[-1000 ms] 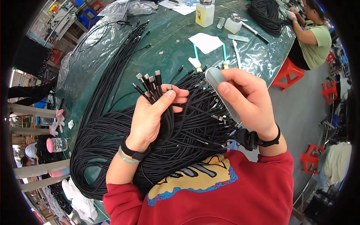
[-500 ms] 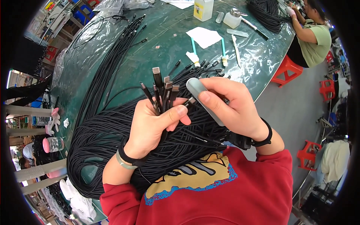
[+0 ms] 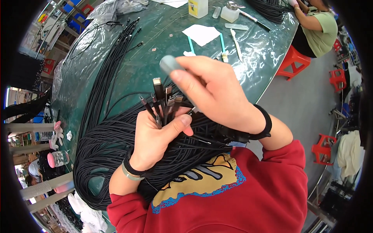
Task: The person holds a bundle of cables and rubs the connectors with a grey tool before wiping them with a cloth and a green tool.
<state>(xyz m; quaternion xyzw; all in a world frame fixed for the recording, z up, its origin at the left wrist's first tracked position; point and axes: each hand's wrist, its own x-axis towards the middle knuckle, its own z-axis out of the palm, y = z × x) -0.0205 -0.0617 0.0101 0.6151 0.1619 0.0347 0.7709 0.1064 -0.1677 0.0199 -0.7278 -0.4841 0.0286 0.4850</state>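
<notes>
My left hand (image 3: 153, 134) is closed round a bunch of black cables, their metal-tipped connectors (image 3: 157, 88) standing up above the fist. In my right hand (image 3: 219, 91) is a smooth grey-green strip with a rounded end (image 3: 169, 64), gripped between thumb and fingers. It is slightly blurred, and its lower part is hidden behind the hand. The strip's tip is above and apart from the connectors. Below both hands spreads a large coil of black cables (image 3: 105, 141) on the green table, partly against my red sweatshirt.
Farther back on the table (image 3: 155, 35) are a white paper sheet (image 3: 201, 35), a yellow-labelled bottle (image 3: 198, 8), a small dispenser jar (image 3: 230, 14), a clear strip (image 3: 236, 26) and a white pen-like tool (image 3: 236, 44). A person (image 3: 318, 29) works at the right, beside a red stool (image 3: 293, 62).
My right hand has lifted the strip up and to the left, away from the connectors. The left hand keeps hold of its bunch. The view has shifted slightly.
</notes>
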